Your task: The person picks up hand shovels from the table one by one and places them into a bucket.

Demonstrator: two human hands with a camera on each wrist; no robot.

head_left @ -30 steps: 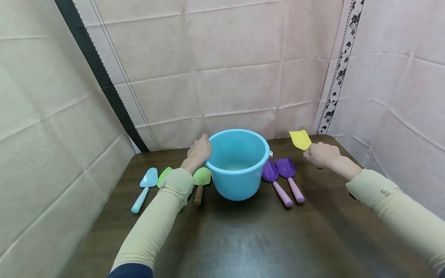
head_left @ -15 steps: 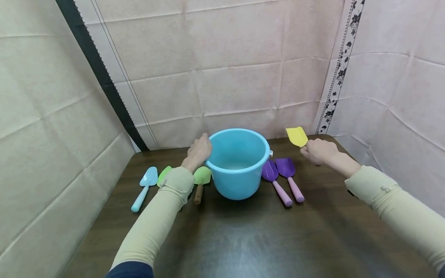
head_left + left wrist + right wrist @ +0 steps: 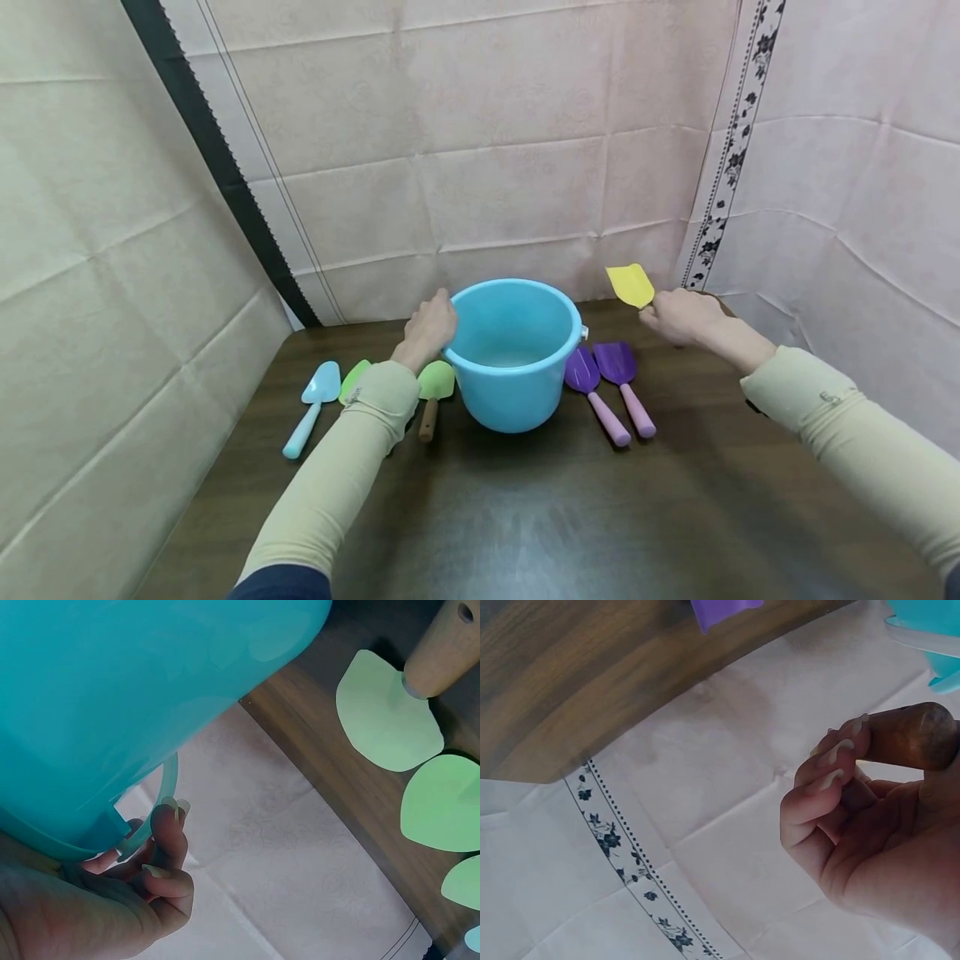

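Observation:
A light blue bucket (image 3: 510, 392) stands upright on the brown table. At its left rim my left hand (image 3: 429, 331) holds on; in the left wrist view the fingers (image 3: 169, 832) curl round the bucket's handle (image 3: 169, 791), while the thumb is hidden. To the right of the bucket, my right hand (image 3: 684, 317) holds a yellow hand shovel (image 3: 631, 285) above the table, its blade pointing up and left. The brown wooden handle (image 3: 911, 736) of that shovel shows in the right wrist view, with the fingers curled round it.
Two purple shovels (image 3: 617, 363) with pink handles lie right of the bucket. Left of it lie green-bladed shovels (image 3: 437, 380), partly behind my left forearm, and a light blue shovel (image 3: 322, 383). Pale cloth walls (image 3: 525, 192) surround the table's back and sides.
My right hand has moved left and slightly up with the yellow shovel, closer to the bucket. The left hand and the bucket stay in place.

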